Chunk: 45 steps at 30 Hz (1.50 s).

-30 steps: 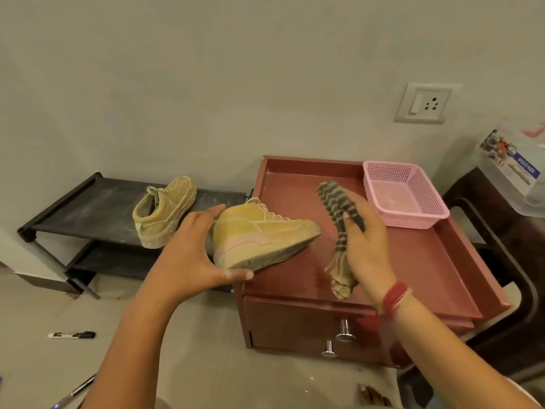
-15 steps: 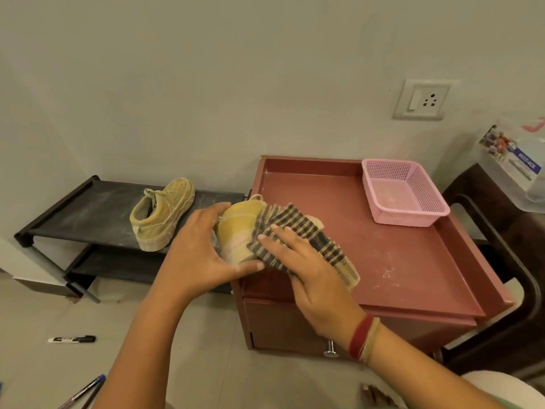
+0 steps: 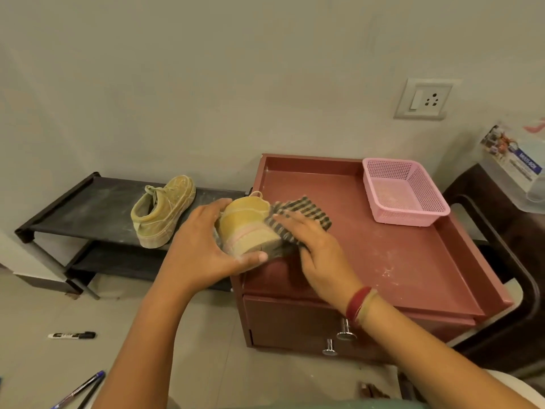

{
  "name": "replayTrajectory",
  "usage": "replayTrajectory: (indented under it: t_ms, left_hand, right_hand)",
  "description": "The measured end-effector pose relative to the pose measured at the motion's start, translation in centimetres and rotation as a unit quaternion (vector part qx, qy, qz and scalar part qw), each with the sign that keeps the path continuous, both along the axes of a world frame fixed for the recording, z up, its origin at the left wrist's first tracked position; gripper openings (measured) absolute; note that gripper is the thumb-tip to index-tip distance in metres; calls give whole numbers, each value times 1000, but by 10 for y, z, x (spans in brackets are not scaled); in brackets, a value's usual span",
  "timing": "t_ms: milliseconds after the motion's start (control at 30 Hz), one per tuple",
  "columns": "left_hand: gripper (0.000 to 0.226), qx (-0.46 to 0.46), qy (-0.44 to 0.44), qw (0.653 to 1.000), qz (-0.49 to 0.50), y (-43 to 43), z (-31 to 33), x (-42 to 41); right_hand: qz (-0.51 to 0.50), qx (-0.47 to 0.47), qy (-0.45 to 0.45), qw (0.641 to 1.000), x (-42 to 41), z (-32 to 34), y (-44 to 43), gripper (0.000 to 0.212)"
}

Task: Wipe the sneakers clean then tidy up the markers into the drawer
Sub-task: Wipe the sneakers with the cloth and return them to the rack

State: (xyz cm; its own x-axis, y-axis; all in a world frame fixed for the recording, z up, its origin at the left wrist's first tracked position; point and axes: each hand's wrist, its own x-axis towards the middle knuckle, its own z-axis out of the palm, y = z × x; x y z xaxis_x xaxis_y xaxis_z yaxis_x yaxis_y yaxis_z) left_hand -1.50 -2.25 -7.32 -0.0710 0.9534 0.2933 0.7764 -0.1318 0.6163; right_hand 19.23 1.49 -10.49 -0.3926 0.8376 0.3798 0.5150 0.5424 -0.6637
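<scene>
A yellow sneaker (image 3: 246, 224) lies on the left edge of the reddish drawer cabinet (image 3: 392, 261). My left hand (image 3: 203, 249) grips its heel end, thumb under the sole. My right hand (image 3: 312, 246) presses a striped cloth (image 3: 298, 211) flat against the sneaker's side and toe, which the cloth hides. A second dusty yellow sneaker (image 3: 163, 211) stands on the black shoe rack (image 3: 88, 208). A black-capped marker (image 3: 71, 335) lies on the floor at left, and two pens (image 3: 81, 389) lie near the bottom left corner.
A pink plastic basket (image 3: 405, 191) sits at the cabinet's back right corner. Two metal drawer knobs (image 3: 345, 330) show on the cabinet front. White dust marks the cabinet top. A dark chair (image 3: 507, 255) and a clear box stand at right.
My right hand came down from holding the cloth in the air and laid it over the sneaker, then slid it along the shoe. My left hand stayed on the heel.
</scene>
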Motion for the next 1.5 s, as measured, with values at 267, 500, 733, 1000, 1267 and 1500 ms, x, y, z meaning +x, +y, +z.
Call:
replayTrajectory:
  t_ms: [267,500,733,1000,1267,1500]
  left_hand:
    - [108,-12,10,1000,-20,0,-1,-4]
    - [108,-12,10,1000,-21,1,-1,-5]
    - [109,-15,2,999,-28,0,-3,-9]
    - [110,-18,-2,999,-42,-1,-7,-14]
    - [109,-29,-27,998,-49,3,-8,-21]
    - [111,-51,-24,997,-49,2,-9,-27]
  right_hand:
    - [-6,7,-36,999,6,-3,2,67]
    - [-62,-11,-55,996,21,-6,19,66]
    - [-40,18,-86,995,21,-7,14,73]
    - [-34,-4,-114,993,28,-16,10,78]
    - [-74,-15,-82,994,30,-24,17,73]
    - [-26,-5,-71,997,23,-24,-2,74]
